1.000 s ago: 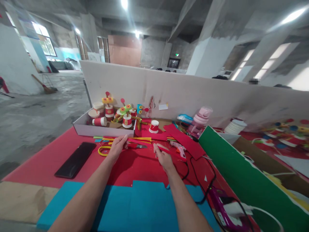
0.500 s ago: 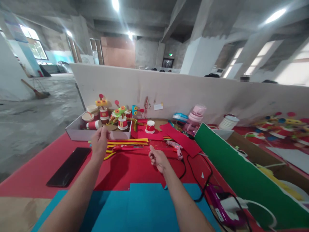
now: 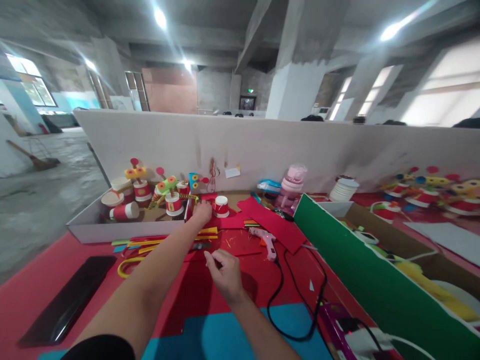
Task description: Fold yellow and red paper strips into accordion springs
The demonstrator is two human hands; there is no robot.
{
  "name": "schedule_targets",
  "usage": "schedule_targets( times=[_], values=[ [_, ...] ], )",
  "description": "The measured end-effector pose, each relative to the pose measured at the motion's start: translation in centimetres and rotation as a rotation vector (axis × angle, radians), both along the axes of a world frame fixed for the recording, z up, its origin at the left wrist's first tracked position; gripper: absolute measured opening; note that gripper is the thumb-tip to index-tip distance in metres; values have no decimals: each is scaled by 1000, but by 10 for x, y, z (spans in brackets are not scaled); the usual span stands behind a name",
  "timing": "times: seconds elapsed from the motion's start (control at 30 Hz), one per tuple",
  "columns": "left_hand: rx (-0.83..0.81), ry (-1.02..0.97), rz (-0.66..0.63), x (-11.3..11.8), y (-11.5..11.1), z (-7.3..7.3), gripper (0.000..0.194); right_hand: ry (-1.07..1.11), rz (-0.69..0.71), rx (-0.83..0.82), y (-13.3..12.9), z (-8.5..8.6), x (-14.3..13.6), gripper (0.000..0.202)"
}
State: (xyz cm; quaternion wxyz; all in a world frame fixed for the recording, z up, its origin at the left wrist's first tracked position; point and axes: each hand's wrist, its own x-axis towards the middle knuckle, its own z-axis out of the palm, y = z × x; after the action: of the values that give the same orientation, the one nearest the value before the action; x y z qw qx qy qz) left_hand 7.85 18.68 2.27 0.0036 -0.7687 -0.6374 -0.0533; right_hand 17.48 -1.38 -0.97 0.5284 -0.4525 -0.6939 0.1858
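Observation:
My left hand (image 3: 202, 212) reaches to the back of the red table, between the white box and a small red-and-white paper cup (image 3: 221, 206). Its fingers are largely hidden, and what they touch cannot be made out. Nearer to me, my right hand (image 3: 222, 267) hovers over the red surface, its fingers curled and thumb pointing left. Anything inside its fingers is too small to tell. Yellow and red paper strips (image 3: 150, 243) lie left of it. A pink glue gun (image 3: 265, 241) rests to its right.
The white box (image 3: 123, 231) holds paper-cup figures (image 3: 173, 202). A black phone (image 3: 69, 297) lies at left. A green-sided box (image 3: 360, 265), black cables (image 3: 279, 300), a purple power strip (image 3: 335, 325) and a pink bottle (image 3: 292, 185) stand or lie at right.
My left hand has moved right and forward, from before the white box to beside the paper cup. My right hand has come nearer and slightly left. The view has shifted.

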Motion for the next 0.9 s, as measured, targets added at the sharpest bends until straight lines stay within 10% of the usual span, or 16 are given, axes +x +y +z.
schedule_targets(
  times=[0.3,0.63,0.73,0.9],
  values=[
    [0,-8,6,6,36,-8,39,-20,-22,2,1,-1,-1,42],
    [183,-85,-258,-16,-62,23,26,226,-42,-107,7,2,9,40],
    [309,-645,-340,-34,-111,24,21,572,-5,-323,14,5,13,41],
    [41,-1398,-260,-59,-166,-2,24,940,272,-596,17,9,8,44]
  ],
)
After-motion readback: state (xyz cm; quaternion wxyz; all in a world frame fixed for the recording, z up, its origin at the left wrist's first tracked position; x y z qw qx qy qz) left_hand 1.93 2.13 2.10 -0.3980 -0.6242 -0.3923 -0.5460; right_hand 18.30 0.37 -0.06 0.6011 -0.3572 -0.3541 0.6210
